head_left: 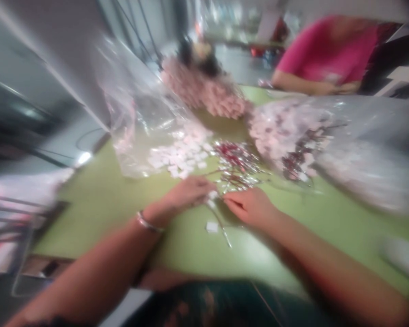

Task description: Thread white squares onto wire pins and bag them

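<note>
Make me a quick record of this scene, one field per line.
Left hand: at the white tag and cord; exact grip blurred
Right hand: fingertips together beside the tag; anything pinched is unclear
Wrist: silver bracelet on the left
Table: green
Beyond the hands: white pile, red and silver strands, pink bundles
Bags: clear, one left, one right
Across: person in pink
Image: blurred

Beyond the grip, to its right, is a person (327, 52) in pink; well left, metal bars (12, 211); well right, a blurred white object (402, 256).
</note>
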The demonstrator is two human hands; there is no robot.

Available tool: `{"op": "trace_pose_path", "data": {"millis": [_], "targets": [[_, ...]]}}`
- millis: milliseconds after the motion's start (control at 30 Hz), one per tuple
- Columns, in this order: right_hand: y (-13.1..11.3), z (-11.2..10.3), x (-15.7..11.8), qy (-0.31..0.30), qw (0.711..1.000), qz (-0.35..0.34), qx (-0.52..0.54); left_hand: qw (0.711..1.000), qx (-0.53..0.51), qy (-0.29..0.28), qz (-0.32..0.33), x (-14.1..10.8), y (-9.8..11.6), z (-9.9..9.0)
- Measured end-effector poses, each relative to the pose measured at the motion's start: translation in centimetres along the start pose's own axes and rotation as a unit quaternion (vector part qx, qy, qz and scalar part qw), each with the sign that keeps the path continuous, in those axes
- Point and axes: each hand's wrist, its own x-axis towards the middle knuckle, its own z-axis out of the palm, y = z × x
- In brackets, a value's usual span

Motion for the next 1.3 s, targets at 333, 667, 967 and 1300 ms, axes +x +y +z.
{"op": "trace_pose_path", "data": {"millis": [333,667,967,1300], "targets": [[-1.4,1.1,0.1,0.024,0.991,0.121,-0.041,0.995,0.062,0.064,0.034,-0.4,0.0,1.8],[-1.1,2.1,-0.5,-0.008,0.995,0.047,-0.088,0.995,0.097,-0.024,-0.002,-0.6,0.1,1.5],[-0.5,0.9,-0.5,0.027,1.000,-0.004,0.006,0.997,0.033,-0.050,0.037,-0.3,0.2,0.9],[-0.2,2.0,-0.5,0.024,0.999,-0.037,-0.018,0.996,0.072,-0.021,0.052,-0.3,0.1,1.3]]}}
